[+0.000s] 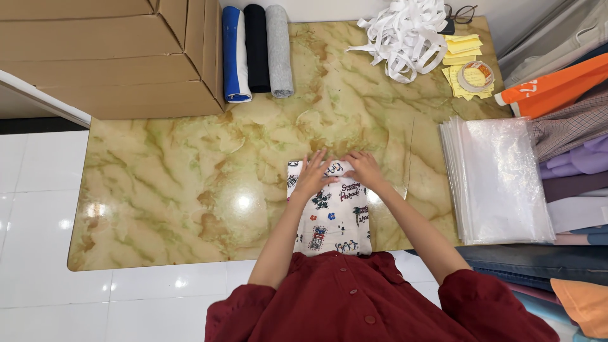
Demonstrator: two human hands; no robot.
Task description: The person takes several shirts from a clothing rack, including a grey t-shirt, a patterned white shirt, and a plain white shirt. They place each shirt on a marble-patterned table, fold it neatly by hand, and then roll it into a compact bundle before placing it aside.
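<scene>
A folded white garment [332, 221] with small colourful prints lies on the marble-patterned table [190, 183], right in front of me. My left hand [315, 172] presses flat on its far left part, fingers spread. My right hand [364, 168] rests on the far right corner, fingers curled over the edge. Both hands touch the cloth near its top edge. Whether the right hand grips the fabric or only presses it is unclear.
Three rolled garments, blue-white [234, 54], black [256, 47] and grey [279, 50], lie at the back beside cardboard boxes [107, 57]. A heap of white straps [405, 35], yellow notes and a tape roll [476, 76] sit back right. Clear plastic bags [497, 180] and stacked clothes [570, 145] fill the right.
</scene>
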